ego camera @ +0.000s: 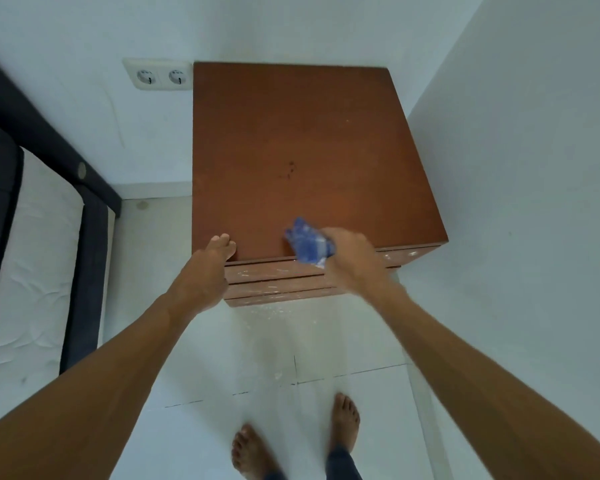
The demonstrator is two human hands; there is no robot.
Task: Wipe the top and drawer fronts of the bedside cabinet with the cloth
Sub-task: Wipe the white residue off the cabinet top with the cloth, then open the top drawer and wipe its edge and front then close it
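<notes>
A brown wooden bedside cabinet (305,147) stands in the corner, seen from above. Its drawer fronts (278,282) show below the front edge, flecked with white marks. My right hand (350,258) grips a bunched blue and white cloth (309,242) at the front edge of the top, right of the middle. My left hand (212,261) rests on the front left corner of the top, its fingertips on the wood and nothing in it. A small dark stain (289,169) marks the middle of the top.
A double wall socket (160,76) sits left of the cabinet. A bed with a white mattress (25,271) and dark frame (84,278) lies at the left. The right wall (534,168) touches the cabinet. My bare feet (343,424) stand on white floor tiles.
</notes>
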